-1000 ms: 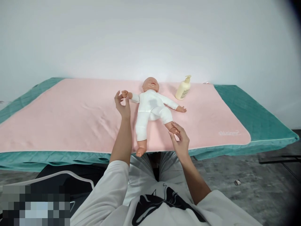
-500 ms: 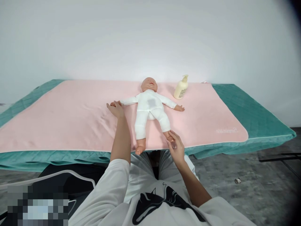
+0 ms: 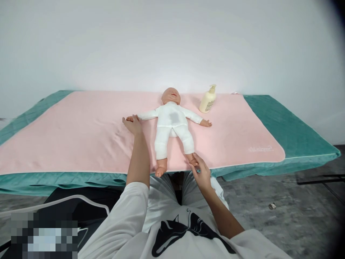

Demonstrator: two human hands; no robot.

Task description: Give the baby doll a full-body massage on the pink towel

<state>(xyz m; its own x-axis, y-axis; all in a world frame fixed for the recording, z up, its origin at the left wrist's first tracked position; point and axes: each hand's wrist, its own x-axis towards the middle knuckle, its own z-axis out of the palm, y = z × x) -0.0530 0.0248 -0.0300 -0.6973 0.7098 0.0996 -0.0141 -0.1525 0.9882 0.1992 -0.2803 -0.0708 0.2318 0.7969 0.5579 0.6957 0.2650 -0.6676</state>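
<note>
A baby doll (image 3: 172, 117) with a white cloth body lies face up on a pink mat (image 3: 81, 133), its head toward the wall and its feet at the near edge. My left hand (image 3: 132, 125) is closed around the doll's hand at the left, palm partly upward. My right hand (image 3: 201, 172) grips the doll's right-side foot (image 3: 192, 158) between thumb and fingers. The other foot (image 3: 161, 167) rests free at the mat's edge. A grey patch shows on the doll's belly.
A cream pump bottle (image 3: 207, 100) stands on the mat, right of the doll's head. Green quilted cover (image 3: 296, 129) shows beneath the mat, against a pale wall. A black chair-like object with a grey rim (image 3: 78, 196) is at the lower left.
My right hand and the doll's foot in it have shifted slightly left, bringing that leg nearer the other. My left hand has stayed in place.
</note>
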